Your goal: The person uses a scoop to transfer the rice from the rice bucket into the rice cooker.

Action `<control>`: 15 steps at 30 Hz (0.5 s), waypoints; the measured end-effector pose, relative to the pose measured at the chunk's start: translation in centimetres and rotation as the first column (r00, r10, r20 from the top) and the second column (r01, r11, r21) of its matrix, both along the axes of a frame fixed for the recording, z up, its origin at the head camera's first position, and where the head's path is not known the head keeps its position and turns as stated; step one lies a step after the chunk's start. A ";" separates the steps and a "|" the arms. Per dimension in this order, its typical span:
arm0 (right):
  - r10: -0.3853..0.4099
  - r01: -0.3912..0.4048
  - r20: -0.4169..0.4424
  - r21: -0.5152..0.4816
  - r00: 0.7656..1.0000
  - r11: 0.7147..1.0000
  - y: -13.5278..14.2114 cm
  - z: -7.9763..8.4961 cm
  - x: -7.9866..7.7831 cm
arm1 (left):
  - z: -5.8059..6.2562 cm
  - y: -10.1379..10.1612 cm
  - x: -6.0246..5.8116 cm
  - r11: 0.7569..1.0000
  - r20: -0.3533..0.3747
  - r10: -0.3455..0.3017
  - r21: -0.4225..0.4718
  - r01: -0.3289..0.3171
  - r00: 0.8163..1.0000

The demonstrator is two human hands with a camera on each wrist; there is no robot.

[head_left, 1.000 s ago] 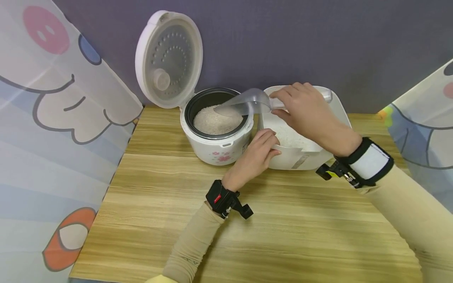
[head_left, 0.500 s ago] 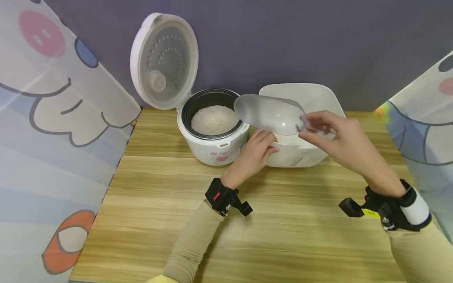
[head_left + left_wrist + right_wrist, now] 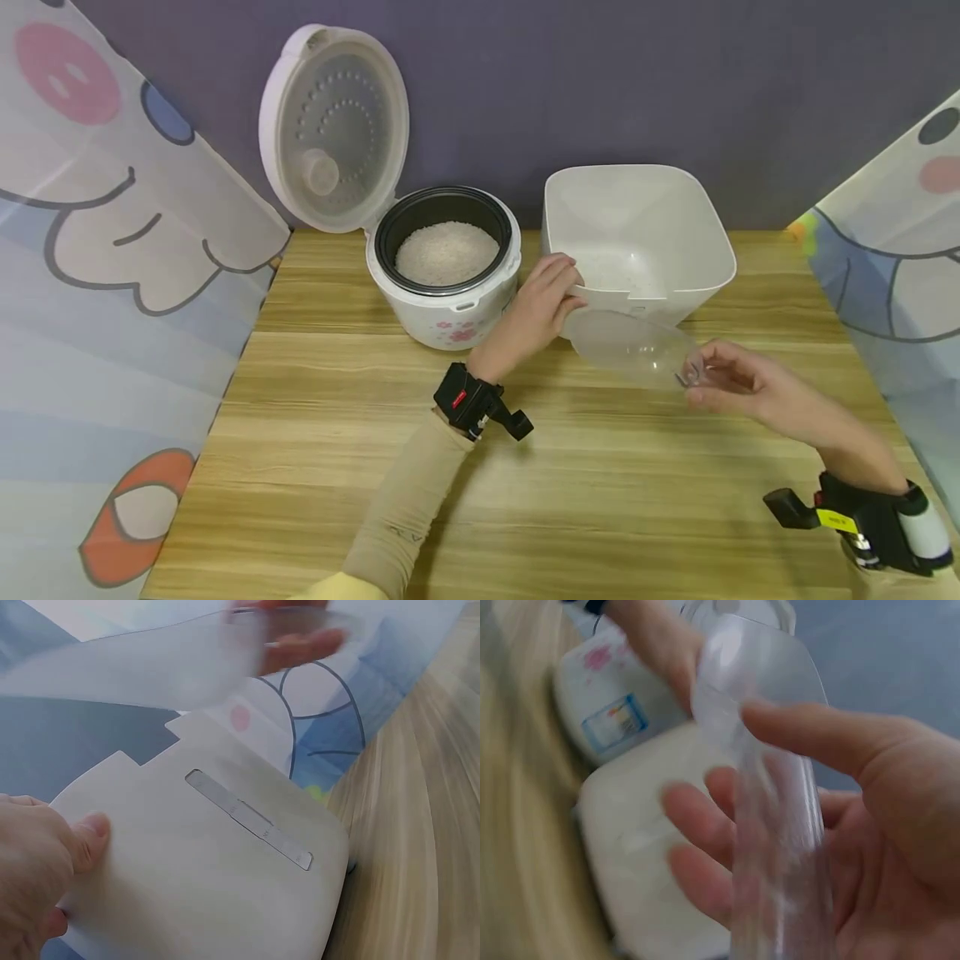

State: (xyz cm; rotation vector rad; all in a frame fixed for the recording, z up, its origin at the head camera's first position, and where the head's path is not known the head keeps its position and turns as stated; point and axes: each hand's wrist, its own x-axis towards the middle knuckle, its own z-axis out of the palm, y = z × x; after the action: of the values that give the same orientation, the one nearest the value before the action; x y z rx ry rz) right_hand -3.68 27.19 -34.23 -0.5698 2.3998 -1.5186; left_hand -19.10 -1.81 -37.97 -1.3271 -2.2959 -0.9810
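My left hand (image 3: 534,307) grips the front left rim of a white rice bin (image 3: 637,196), thumb on the outer wall (image 3: 172,855) in the left wrist view. A little rice shows low inside the bin. My right hand (image 3: 765,398) holds a clear plastic rice scoop (image 3: 630,343) by its handle. The scoop's bowl points left, in front of the bin, and looks empty. In the right wrist view the thumb lies along the scoop handle (image 3: 780,862), fingers curled beneath. Left of the bin stands a white rice cooker (image 3: 431,323) with rice (image 3: 447,252) heaped in its dark pot.
The cooker's lid (image 3: 341,125) stands raised at the back left. A grey wall panel (image 3: 600,83) rises behind both containers. The wooden table (image 3: 337,467) stretches forward, with cartoon-printed sheets (image 3: 90,350) along its sides.
The scoop has moved from over the cooker pot, right and back toward me, to in front of the bin. My left hand stays on the bin rim.
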 end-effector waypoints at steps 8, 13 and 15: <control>0.126 -0.113 0.181 -0.081 0.975 0.990 1.8 -4.5 0.8 | 0.4 0.4 -0.8 1.000 0.036 0.004 -0.020 -0.003 0.999; 0.074 -0.078 0.240 0.010 0.968 0.997 1.3 -6.4 0.8 | 0.4 0.7 -1.0 1.000 0.041 0.003 -0.016 -0.002 0.999; 0.068 -0.078 0.238 0.032 0.969 0.996 0.9 -6.8 0.7 | 0.4 0.8 -1.0 1.000 0.046 -0.003 -0.009 0.003 0.999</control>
State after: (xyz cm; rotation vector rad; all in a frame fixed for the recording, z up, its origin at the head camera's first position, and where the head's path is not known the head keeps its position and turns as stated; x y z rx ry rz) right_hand -2.95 28.07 -41.07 -0.4355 2.1997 -1.4160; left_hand -20.09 -0.97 -37.54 -1.3253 -2.3352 -1.0136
